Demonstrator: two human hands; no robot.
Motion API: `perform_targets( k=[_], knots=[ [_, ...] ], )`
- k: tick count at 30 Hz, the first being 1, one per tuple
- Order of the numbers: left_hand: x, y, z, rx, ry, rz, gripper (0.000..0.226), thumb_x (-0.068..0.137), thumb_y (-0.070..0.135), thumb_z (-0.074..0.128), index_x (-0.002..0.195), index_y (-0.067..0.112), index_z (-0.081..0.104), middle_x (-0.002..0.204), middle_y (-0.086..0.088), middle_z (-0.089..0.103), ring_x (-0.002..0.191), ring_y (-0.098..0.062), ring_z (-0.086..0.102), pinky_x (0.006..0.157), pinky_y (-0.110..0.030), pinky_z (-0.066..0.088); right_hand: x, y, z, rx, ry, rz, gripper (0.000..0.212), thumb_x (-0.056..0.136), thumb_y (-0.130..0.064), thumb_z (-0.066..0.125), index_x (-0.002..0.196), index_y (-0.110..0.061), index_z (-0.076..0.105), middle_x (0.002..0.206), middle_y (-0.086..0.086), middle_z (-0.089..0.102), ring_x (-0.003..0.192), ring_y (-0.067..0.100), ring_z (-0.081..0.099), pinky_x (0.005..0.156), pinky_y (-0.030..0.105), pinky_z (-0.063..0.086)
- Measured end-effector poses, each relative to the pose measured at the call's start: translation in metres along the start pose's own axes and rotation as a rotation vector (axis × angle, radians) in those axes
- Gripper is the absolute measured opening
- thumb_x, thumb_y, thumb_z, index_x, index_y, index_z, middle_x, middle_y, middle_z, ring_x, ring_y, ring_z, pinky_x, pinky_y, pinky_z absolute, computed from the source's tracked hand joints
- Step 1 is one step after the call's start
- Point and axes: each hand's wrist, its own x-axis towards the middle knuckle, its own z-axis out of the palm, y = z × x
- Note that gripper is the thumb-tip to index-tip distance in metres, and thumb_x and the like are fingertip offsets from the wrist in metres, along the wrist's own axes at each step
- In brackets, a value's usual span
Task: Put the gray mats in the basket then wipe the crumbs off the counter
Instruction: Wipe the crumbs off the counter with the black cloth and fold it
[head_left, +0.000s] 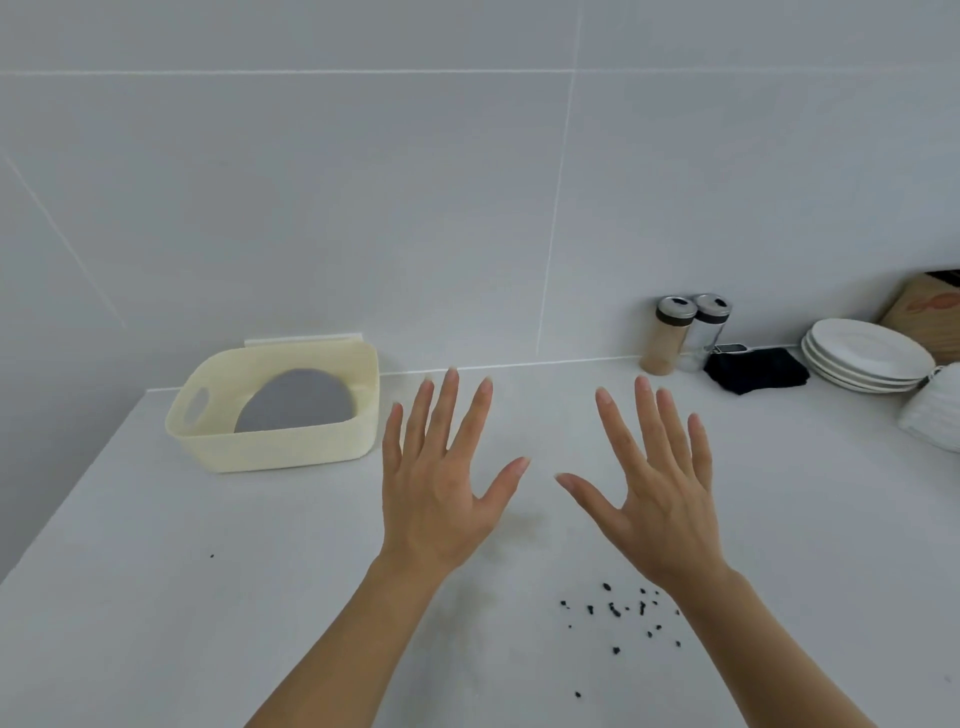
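The left hand (436, 493) and the right hand (660, 499) are held side by side above the white bench (156, 597), backs up, fingers fully spread, thumbs pointed toward each other. Nothing is gripped by either.

Dark crumbs (618, 610) are scattered on the bench at about 6 o'clock from the right hand, beside its wrist, with one stray speck (211, 556) well apart at 8 o'clock from the left hand.

The cream basket (291, 447) is seen at 10 o'clock from the left hand, near its little finger but not touching, set against the tiled wall (363, 182). A gray mat (296, 402) is leaned tilted inside it; whether more than one mat is there cannot be told.

At 2 o'clock from the right hand, two shakers (685, 332) are stood together by the wall, with a black cloth (756, 370) just beside them and a stack of white plates (865, 356) beyond it.
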Motion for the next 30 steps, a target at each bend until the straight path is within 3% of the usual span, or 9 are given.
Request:
perform_targets(
  k=[6, 23, 30],
  knots=[
    [-0.002, 0.058, 0.013, -0.012, 0.0, -0.012, 0.069, 0.087, 0.066, 0.026, 0.144, 0.028, 0.025, 0.153, -0.004, 0.025, 0.143, -0.022, 0.015, 0.115, -0.045, 0.009, -0.005, 0.054, -0.016, 0.002, 0.023, -0.002, 0.076, 0.082, -0.07, 0.032, 0.146, -0.031, 0.019, 0.153, 0.01, 0.024, 0.142, 0.025, 0.019, 0.115, 0.044, 0.009],
    [0.035, 0.138, 0.04, -0.094, -0.002, 0.103, 0.068, 0.087, 0.065, 0.027, 0.143, 0.028, 0.028, 0.152, -0.003, 0.028, 0.142, -0.02, 0.015, 0.114, -0.046, 0.004, -0.006, 0.123, -0.048, -0.026, 0.086, 0.14, 0.076, 0.082, -0.07, 0.033, 0.145, -0.031, 0.019, 0.155, 0.007, 0.021, 0.142, 0.023, 0.018, 0.114, 0.04, 0.009],
    [0.057, 0.188, 0.075, -0.101, -0.002, 0.125, 0.067, 0.088, 0.066, 0.023, 0.143, 0.028, 0.026, 0.152, -0.003, 0.028, 0.142, -0.02, 0.015, 0.114, -0.047, 0.007, 0.0, 0.187, -0.047, -0.035, 0.042, 0.17, 0.076, 0.082, -0.071, 0.032, 0.146, -0.032, 0.018, 0.155, 0.006, 0.019, 0.143, 0.02, 0.013, 0.115, 0.038, 0.005]
  ],
)
